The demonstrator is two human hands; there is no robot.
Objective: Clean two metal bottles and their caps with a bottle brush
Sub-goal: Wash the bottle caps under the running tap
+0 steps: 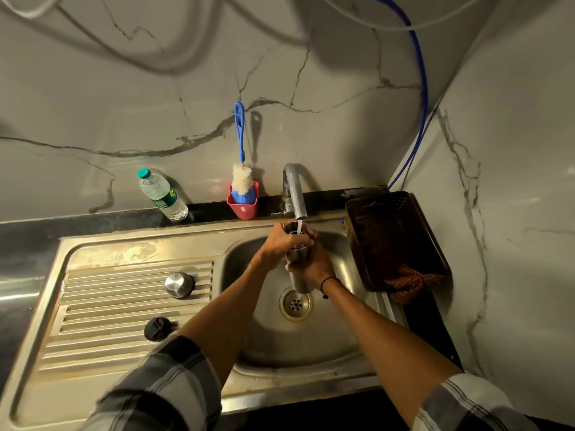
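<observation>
At frame centre, my left hand (281,242) and right hand (312,265) both grip a cylindrical steel bottle (297,275) under the curved metal tap (294,191), over the steel sink basin (249,275). Two round caps, one shiny steel (179,284) and one black (157,328), sit apart on the ridged drainboard (109,306) at left. A blue-handled bottle brush (241,169) stands in a red cup (244,208) against the back wall.

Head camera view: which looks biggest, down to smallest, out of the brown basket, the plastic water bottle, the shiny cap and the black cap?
1. Brown basket
2. Plastic water bottle
3. Shiny cap and black cap: too alike to rank.

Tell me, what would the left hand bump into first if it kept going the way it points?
Probably the tap, right beyond the left hand holding the bottle; depth is hard to judge.
</observation>
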